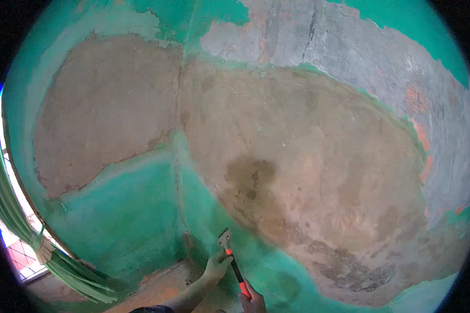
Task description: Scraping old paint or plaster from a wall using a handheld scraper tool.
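A long-handled scraper (237, 274) with a black and red handle and a grey metal head points up and slightly left, low in the middle of the head view. My right hand (253, 301) is closed round the red lower end of its handle. Higher up, my left hand (218, 267) has its fingers closed on the handle just below the head. The scraper's blade end is in front of the green painted wall (206, 206), near the corner; whether it touches the wall I cannot tell.
Bare brown plaster (318, 141) covers much of the right wall, with a dark damp spot (250, 177). Grey scraped wall (360, 47) lies above it. Another bare patch (109, 104) is left of the corner. A tied green curtain (15, 208) hangs by a bright window at the left.
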Action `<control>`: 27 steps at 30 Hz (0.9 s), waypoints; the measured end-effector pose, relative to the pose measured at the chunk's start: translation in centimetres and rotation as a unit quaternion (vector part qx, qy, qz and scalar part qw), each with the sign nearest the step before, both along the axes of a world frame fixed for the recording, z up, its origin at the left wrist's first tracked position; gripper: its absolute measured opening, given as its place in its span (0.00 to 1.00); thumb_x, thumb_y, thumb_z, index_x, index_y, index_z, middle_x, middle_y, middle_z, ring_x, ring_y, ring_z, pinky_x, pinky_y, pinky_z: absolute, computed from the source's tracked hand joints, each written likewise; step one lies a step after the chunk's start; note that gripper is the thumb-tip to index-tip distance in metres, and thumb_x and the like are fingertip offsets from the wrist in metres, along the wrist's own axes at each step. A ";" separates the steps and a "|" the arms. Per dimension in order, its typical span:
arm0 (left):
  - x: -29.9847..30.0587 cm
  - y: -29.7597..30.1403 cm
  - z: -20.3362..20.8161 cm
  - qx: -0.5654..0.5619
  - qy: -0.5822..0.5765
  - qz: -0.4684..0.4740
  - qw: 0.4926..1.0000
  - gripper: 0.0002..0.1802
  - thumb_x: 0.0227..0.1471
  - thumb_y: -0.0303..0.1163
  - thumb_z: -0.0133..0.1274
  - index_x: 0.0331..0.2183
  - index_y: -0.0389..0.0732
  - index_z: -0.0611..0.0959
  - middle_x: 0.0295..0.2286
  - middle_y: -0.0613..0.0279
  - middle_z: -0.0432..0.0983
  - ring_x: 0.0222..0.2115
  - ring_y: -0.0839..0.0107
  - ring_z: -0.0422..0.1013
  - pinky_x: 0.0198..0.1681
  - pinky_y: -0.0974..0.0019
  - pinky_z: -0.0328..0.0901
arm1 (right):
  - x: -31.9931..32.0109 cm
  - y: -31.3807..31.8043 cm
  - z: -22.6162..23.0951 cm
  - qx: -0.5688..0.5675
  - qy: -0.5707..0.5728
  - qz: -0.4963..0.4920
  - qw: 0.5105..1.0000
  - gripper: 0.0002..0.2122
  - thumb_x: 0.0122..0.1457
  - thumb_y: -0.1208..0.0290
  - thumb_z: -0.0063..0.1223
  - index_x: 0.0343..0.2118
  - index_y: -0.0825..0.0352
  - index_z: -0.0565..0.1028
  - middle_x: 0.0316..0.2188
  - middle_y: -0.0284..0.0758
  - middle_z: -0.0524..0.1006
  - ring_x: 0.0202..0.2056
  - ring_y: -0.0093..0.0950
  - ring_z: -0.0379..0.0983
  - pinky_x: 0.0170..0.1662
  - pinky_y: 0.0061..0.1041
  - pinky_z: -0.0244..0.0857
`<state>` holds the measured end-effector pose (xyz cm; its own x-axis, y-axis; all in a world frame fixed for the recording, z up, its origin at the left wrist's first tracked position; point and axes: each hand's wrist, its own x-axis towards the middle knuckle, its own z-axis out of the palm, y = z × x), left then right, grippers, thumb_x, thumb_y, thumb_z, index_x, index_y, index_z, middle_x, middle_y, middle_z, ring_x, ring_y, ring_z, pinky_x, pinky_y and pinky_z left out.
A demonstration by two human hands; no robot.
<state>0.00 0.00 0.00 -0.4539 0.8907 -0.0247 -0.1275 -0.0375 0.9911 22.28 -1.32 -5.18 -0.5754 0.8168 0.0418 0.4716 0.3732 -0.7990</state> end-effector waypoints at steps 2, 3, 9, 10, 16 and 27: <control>-2.0 1.2 2.1 -0.034 -0.047 -0.003 0.998 0.17 0.60 0.34 0.60 0.48 0.37 0.83 0.31 0.66 0.76 0.34 0.77 0.69 0.39 0.65 0.66 | -2.6 0.9 1.0 0.037 0.175 0.003 0.984 0.33 0.70 0.47 0.47 0.69 0.65 0.63 0.49 0.37 0.81 0.29 0.16 0.70 0.36 0.21 0.65; -4.4 2.2 2.3 -0.033 -0.037 -0.002 0.999 0.17 0.60 0.34 0.60 0.48 0.37 0.83 0.31 0.66 0.76 0.34 0.77 0.69 0.39 0.65 0.66 | -5.1 1.5 2.1 0.038 0.184 0.004 0.982 0.33 0.70 0.47 0.47 0.69 0.65 0.63 0.49 0.37 0.81 0.29 0.16 0.70 0.36 0.21 0.65; -11.8 7.7 7.1 0.068 0.168 0.012 0.983 0.21 0.60 0.37 0.60 0.49 0.33 0.81 0.33 0.63 0.79 0.33 0.74 0.69 0.39 0.66 0.66 | -10.7 7.1 9.2 0.091 0.063 -0.019 0.994 0.28 0.64 0.62 0.54 0.66 0.65 0.65 0.54 0.53 0.75 0.53 0.46 0.76 0.55 0.36 0.71; -12.8 8.8 8.0 0.090 0.187 0.025 0.978 0.22 0.60 0.37 0.61 0.51 0.33 0.81 0.34 0.62 0.79 0.34 0.74 0.70 0.38 0.66 0.66 | -11.8 7.6 11.1 0.164 0.069 -0.023 0.984 0.25 0.65 0.68 0.52 0.65 0.66 0.66 0.46 0.52 0.78 0.44 0.49 0.78 0.47 0.39 0.73; -15.9 13.5 19.5 0.255 0.197 -0.056 0.945 0.25 0.59 0.38 0.61 0.55 0.36 0.79 0.38 0.56 0.82 0.38 0.67 0.76 0.45 0.62 0.69 | -15.7 11.7 17.7 0.425 0.101 -0.110 0.893 0.25 0.64 0.73 0.53 0.66 0.62 0.67 0.41 0.51 0.78 0.37 0.50 0.79 0.37 0.42 0.73; -28.7 17.0 36.6 0.419 0.556 0.062 0.715 0.28 0.54 0.39 0.64 0.56 0.46 0.80 0.47 0.54 0.70 0.52 0.56 0.66 0.57 0.54 0.61 | -21.1 10.3 37.7 0.534 0.138 -0.277 0.787 0.20 0.69 0.74 0.48 0.63 0.67 0.71 0.39 0.50 0.80 0.39 0.31 0.77 0.45 0.30 0.69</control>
